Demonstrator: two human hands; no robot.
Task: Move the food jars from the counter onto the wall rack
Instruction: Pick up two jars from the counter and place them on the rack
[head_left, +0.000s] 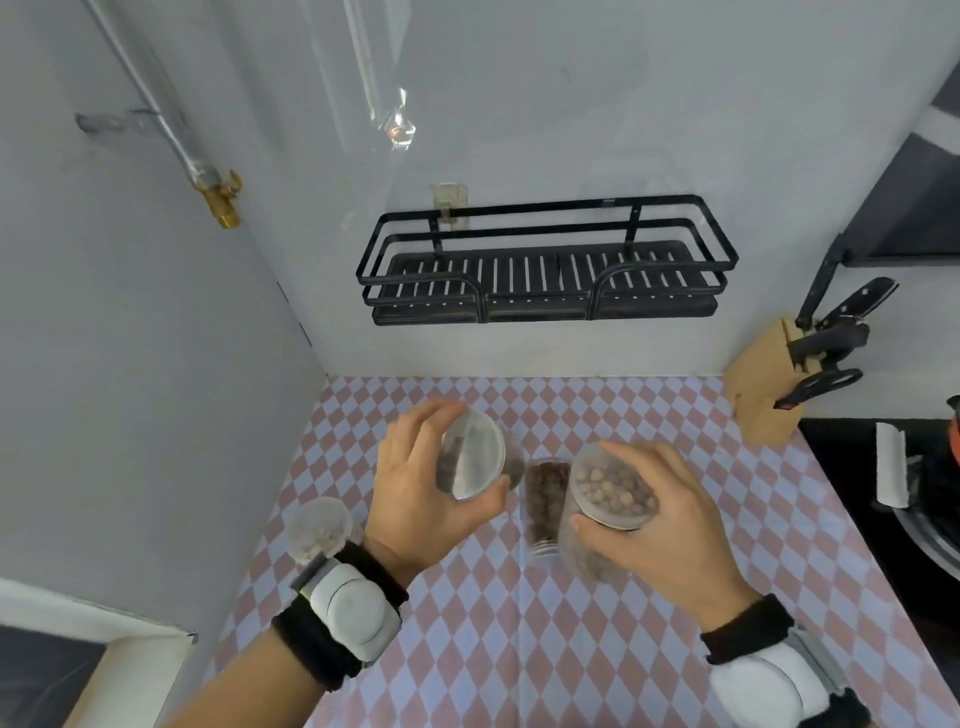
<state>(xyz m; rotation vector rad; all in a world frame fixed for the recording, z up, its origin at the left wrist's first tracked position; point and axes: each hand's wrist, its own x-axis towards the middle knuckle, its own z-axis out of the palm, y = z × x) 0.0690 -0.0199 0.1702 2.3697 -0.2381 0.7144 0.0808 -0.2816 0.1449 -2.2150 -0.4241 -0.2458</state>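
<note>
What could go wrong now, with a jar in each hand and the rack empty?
1. The left hand holds its jar tilted, by the lid end; it may slip.
2. Lifting the right hand jar could knock the middle jar close beside it.
3. The wall rack has low rails; jars might tip off.

My left wrist device (347, 604) hides base of pale jar (318, 526). Dark-filled jar (545, 499) partly hidden behind chickpea jar (608, 499). Stove (924, 493) cut off at right edge; right wrist device (774, 691) cropped at bottom.
</note>
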